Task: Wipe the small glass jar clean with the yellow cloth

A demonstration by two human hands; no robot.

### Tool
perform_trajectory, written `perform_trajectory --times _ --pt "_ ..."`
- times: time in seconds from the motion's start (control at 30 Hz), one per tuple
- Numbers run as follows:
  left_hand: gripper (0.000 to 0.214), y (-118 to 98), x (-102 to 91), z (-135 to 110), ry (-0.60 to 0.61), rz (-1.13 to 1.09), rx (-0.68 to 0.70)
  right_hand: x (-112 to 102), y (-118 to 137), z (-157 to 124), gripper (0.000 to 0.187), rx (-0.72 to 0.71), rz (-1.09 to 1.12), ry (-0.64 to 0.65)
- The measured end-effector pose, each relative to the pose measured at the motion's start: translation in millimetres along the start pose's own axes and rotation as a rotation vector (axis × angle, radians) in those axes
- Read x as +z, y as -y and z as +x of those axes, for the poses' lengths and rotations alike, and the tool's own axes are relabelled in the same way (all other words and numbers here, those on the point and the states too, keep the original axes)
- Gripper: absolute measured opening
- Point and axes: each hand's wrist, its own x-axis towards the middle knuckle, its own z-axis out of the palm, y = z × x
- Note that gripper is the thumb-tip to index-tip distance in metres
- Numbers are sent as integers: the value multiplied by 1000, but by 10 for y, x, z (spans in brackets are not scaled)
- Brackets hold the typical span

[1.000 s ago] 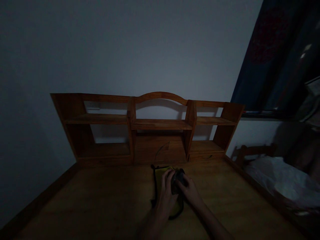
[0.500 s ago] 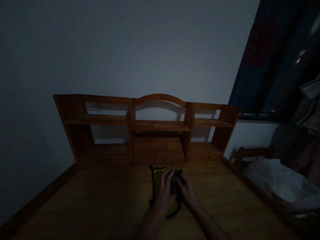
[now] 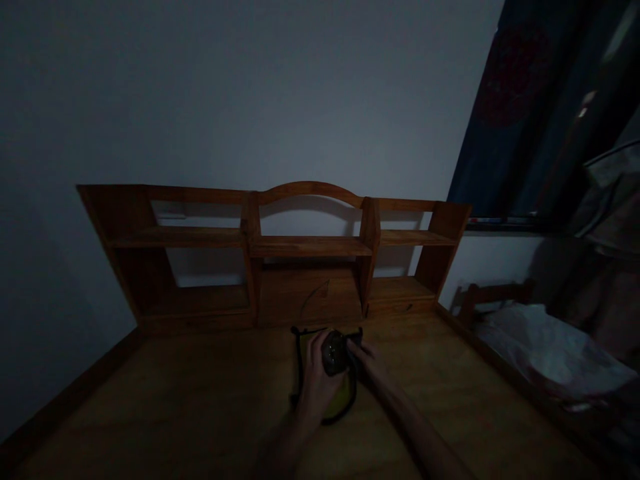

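My left hand (image 3: 316, 373) is closed around a dark, rounded, glossy object (image 3: 334, 353) with small highlights; the dimness hides its exact kind. At its right side, my right hand (image 3: 371, 360) pinches a small dark piece (image 3: 354, 340), perhaps cloth, which I cannot make out well. Both hands are above a yellow-green cloth (image 3: 342, 399) with black edging and corner ties, lying on the wooden desk (image 3: 210, 393). The hands and the object hide much of the cloth's middle.
A wooden shelf unit (image 3: 310, 248) with several compartments stands at the desk's back against the white wall (image 3: 290, 93). Right of the desk are a wooden chair back (image 3: 500, 293) and a white plastic-like bundle (image 3: 545, 340). A dark curtain (image 3: 485, 153) hangs above.
The rounded object has turned and moved slightly left in my left hand, showing more of its glossy surface. My right hand has shifted to its side. The whole view has moved a little.
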Motion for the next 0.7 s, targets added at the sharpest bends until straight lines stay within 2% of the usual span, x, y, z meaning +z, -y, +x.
perform_trajectory --times 0.1,0.23,0.43,0.6,0.7 --pt "74 -3 -12 19 -65 -16 -4 13 64 -19 35 119 208 98" --pt "74 -20 -16 15 -36 -37 8 18 142 -67 32 142 292 179" --pt "78 -35 -5 2 33 -40 12 -10 127 -71 31 212 358 178" --pt "74 -69 -6 -9 49 21 82 -53 59 -43 28 278 364 97" --pt "75 -87 -17 -21 81 31 77 -84 -24 18 28 282 355 71"
